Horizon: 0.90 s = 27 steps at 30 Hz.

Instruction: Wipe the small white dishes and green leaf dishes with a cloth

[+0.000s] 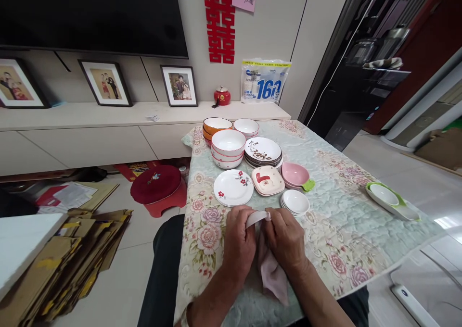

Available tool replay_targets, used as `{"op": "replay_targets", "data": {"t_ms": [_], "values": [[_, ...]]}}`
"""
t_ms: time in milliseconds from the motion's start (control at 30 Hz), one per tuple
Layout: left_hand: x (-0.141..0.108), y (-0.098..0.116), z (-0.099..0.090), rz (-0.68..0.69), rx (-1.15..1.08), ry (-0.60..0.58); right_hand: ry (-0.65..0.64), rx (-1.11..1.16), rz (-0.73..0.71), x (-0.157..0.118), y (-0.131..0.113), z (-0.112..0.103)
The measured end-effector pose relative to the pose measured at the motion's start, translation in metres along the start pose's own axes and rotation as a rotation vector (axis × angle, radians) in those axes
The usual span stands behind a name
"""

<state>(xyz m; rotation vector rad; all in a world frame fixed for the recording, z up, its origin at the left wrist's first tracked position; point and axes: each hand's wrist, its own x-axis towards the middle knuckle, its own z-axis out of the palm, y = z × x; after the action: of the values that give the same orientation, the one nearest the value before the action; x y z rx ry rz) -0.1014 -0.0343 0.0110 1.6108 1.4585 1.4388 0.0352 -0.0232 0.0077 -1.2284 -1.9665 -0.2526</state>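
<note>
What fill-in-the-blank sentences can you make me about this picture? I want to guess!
1. A ____ hangs from the right hand.
2. The bowl directly behind the small white dishes is coloured ____.
3. The stool has a cushion coloured ____.
4. On the cabinet, ____ framed photos show.
Missing words: cloth; pink; red; three.

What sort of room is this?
Most likely a home living room: there's a big dark TV on the wall, framed photos below it, and a long low cabinet under those.

The dish (pixel 256 217) looks smooth, the cloth (pixel 271 275) matt.
</note>
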Motion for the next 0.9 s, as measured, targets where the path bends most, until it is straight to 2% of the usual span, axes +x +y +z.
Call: {"op": "replay_targets", "data": {"t_ms": [100, 167, 333, 433, 567, 667, 767, 900], "values": [[-0.002, -0.001, 0.001, 0.000, 0.121, -0.028, 0.004, -0.029, -0.054, 0.000, -0.002, -0.001], [-0.003, -0.001, 0.001, -0.030, 0.124, -0.063, -0.007, 0.004, -0.053, 0.001, -0.003, 0.000], [-0.001, 0.001, 0.000, -0.118, -0.067, -0.058, -0.063, 0.082, 0.015, 0.001, -0.004, 0.007], [0.000, 0.003, -0.002, -0.166, -0.173, -0.023, -0.146, 0.161, 0.029, 0.001, -0.005, 0.009], [0.002, 0.008, -0.003, -0.236, -0.182, -0.044, -0.183, 0.168, 0.083, 0.001, -0.003, 0.010], [0.003, 0.010, -0.004, -0.210, -0.053, -0.073, -0.137, 0.050, 0.070, 0.001, -0.001, 0.009], [0.002, 0.008, -0.004, -0.115, 0.042, -0.032, -0.128, -0.037, 0.016, 0.000, 0.001, 0.008], [0.001, 0.003, -0.004, -0.117, -0.030, -0.051, -0.137, -0.010, -0.008, -0.001, 0.000, 0.009]]}}
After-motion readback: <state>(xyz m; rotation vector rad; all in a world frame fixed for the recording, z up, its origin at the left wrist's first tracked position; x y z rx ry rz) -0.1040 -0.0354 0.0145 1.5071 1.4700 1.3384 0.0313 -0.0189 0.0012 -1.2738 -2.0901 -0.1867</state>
